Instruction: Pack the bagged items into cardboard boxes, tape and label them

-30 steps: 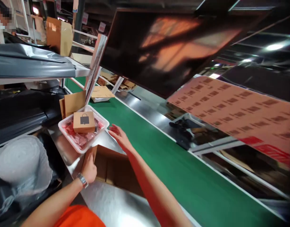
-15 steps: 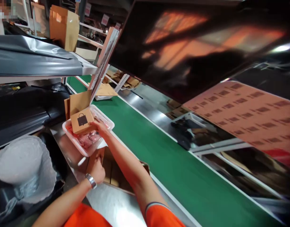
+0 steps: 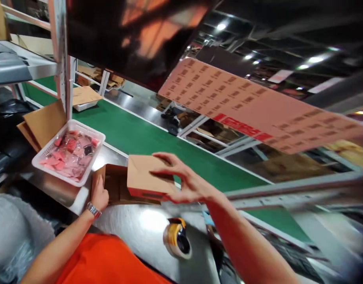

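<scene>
My right hand (image 3: 184,181) grips a small brown cardboard box (image 3: 143,179) and holds it just above an open brown carton (image 3: 116,187) on the steel worktop (image 3: 146,221). My left hand (image 3: 99,193), with a metal watch on the wrist, is closed on the carton's left edge. To the left stands a white plastic basket (image 3: 89,165) filled with several pink packets (image 3: 67,152).
A green conveyor belt (image 3: 146,138) runs diagonally behind the worktop. A roll of packing tape (image 3: 175,238) lies on the steel near me. Flat cardboard sheets (image 3: 42,124) lean behind the basket. A white tray with cardboard (image 3: 83,98) sits farther along the belt. Shelving rises at left.
My right hand reached to the basket, took the small brown box off the pink packets and carried it over the open carton. The view swung right, showing the tape roll.
</scene>
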Motion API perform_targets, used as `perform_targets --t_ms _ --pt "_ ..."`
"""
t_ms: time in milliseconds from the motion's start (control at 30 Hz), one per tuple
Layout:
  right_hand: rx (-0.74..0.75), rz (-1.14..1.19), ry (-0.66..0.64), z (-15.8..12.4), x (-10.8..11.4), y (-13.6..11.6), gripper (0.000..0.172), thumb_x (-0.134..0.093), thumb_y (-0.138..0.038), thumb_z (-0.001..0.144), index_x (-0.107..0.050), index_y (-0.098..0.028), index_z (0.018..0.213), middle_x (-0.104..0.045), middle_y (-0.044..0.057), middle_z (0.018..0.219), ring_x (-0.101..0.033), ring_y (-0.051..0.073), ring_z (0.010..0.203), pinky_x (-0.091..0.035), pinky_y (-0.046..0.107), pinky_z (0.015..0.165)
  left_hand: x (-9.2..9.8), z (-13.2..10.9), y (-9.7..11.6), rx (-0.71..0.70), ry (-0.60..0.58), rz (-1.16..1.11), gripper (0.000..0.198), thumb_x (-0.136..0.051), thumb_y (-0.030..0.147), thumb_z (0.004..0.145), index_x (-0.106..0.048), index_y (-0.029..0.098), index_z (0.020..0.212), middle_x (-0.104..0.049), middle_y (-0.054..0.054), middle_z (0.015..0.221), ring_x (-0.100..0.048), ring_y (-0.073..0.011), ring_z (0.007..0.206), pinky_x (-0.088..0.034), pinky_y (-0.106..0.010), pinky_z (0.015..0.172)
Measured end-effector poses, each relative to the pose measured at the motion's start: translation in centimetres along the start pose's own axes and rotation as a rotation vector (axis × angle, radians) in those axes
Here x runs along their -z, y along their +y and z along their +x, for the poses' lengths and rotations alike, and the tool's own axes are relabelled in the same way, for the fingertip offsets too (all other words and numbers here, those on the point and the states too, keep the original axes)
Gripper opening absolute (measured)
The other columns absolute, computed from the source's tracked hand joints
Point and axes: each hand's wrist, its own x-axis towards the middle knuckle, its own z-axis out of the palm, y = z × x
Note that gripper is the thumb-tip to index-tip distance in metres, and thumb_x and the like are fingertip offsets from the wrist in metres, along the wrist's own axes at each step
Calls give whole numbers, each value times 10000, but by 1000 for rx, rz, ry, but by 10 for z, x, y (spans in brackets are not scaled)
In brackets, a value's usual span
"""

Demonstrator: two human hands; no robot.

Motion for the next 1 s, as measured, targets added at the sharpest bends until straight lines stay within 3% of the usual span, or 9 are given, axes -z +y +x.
perform_targets --t_ms 133,233,367,533,600,733,833,900,1000 --pt "66 -418 -296 -40 -56 43 743 -1022 -535 610 -905 -291 1302 -584 189 1687 -606 489 1392 -511 677 1197 -24 -5 12 -80 -48 116 1117 -615 107 747 -324 158 1824 -308 -102 1910 -186 -331 1799 -65 -495 1496" --pt "14 -529 -315 -45 -101 80 680 -963 -621 710 -907 -261 1284 -653 216 1611 -669 457 1267 -567 618 1106 -43 -18 16 -190 -122 176 1116 -583 81 750 -316 169 1830 -249 -81 1930 -129 -332 1808 -65 -520 1497" --pt "-32 -397 -250 -47 -133 110 592 -809 -701 874 -910 -226 1213 -733 185 1522 -750 353 1091 -614 483 1020 -53 -31 13 -256 -157 235 1118 -551 57 764 -276 173 1842 -175 -62 1947 -66 -329 1813 -90 -543 1497" --pt "119 -406 -31 -60 -153 125 649 -842 -592 824 -855 -187 1332 -745 235 1396 -671 451 1263 -572 659 1114 -49 -32 5 -196 -97 241 1114 -549 63 771 -257 147 1842 -209 -100 1937 -110 -312 1810 -99 -528 1498" --pt "142 -415 -5 -63 -160 132 674 -846 -606 846 -837 -189 1375 -736 245 1402 -622 486 1353 -539 720 1158 -49 -31 1 -162 -79 214 1128 -561 64 754 -265 149 1840 -232 -103 1932 -126 -306 1808 -92 -512 1499" --pt "79 -336 -205 -50 -166 143 633 -806 -666 937 -868 -168 1322 -705 261 1500 -574 509 1492 -492 728 1250 -47 -28 -6 -103 -60 164 1139 -566 66 750 -249 138 1841 -219 -108 1935 -110 -294 1810 -86 -478 1499" --pt "55 -213 -335 -29 -158 138 562 -808 -617 952 -880 -195 1316 -702 230 1553 -544 481 1578 -470 673 1303 -37 -29 -12 -28 -8 133 1124 -573 70 758 -242 85 1833 -222 -149 1929 -136 -306 1807 -95 -467 1497" --pt "28 -83 -317 -12 -147 126 499 -751 -585 1001 -876 -216 1311 -772 204 1455 -698 416 1428 -568 592 1220 -27 -33 -17 8 31 103 1106 -574 75 766 -264 81 1827 -240 -148 1925 -168 -299 1802 -95 -448 1495" --pt "-67 159 -131 29 -135 107 445 -632 -584 1084 -878 -225 1176 -863 117 1099 -826 288 1026 -676 429 972 -11 -46 -22 40 84 56 1087 -572 82 773 -301 123 1825 -262 -104 1925 -189 -280 1798 -94 -411 1492"
